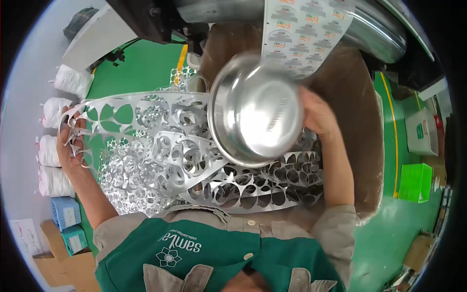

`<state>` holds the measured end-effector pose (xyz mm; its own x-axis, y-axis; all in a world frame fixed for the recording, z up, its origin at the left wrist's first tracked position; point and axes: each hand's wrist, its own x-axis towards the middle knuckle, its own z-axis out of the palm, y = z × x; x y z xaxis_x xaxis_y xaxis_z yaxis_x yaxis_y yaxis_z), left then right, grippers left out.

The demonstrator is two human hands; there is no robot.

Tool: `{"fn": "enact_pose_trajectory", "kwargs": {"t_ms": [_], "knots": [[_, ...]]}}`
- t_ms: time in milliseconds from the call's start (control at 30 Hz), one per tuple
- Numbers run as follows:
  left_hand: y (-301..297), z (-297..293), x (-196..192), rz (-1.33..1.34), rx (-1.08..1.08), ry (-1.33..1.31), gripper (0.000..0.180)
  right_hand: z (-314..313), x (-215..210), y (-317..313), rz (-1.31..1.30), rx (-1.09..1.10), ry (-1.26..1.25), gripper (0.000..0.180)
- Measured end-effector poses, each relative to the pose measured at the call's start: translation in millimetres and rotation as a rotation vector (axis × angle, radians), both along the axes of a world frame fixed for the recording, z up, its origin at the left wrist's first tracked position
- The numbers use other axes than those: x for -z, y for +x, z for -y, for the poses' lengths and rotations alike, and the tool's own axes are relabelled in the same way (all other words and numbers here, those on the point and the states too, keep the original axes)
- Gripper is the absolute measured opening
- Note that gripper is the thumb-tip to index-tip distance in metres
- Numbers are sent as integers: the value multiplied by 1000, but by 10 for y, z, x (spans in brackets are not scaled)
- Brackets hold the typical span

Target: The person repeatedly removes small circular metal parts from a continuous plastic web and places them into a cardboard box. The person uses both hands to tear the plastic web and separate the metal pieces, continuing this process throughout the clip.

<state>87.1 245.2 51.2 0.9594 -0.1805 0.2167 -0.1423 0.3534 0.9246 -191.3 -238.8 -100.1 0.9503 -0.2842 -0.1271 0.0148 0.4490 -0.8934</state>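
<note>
My right hand grips a shiny round steel bowl by its right side, fingers partly hidden behind it. The bowl is tilted above a heap of silvery punched sheet scrap, its edge slightly blurred. At the far left, my left hand is closed on the end of a silver punched strip full of round holes. This strip stretches right and passes behind the bowl. More punched webs lie between my arms, just in front of my chest.
A large brown box stands under the right side of the heap. At the top, a printed sheet hangs by a metal roller. White wrapped bundles line the left wall; a bright green crate sits at right.
</note>
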Motion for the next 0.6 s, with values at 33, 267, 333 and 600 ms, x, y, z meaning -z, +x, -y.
{"fn": "enact_pose_trajectory", "kwargs": {"t_ms": [33,267,333,600], "knots": [[14,2,52,85,75,-96,48,159,314,16,-358,14,-422,61],[231,-402,330,-1,339,126,69,488,968,-397,-695,-215,-1347,64],[355,-495,590,-113,195,-12,58,419,321,-270,-684,-299,-1224,56],[491,-814,1343,-448,-392,-48,38,653,44,-370,402,208,87,56]]}}
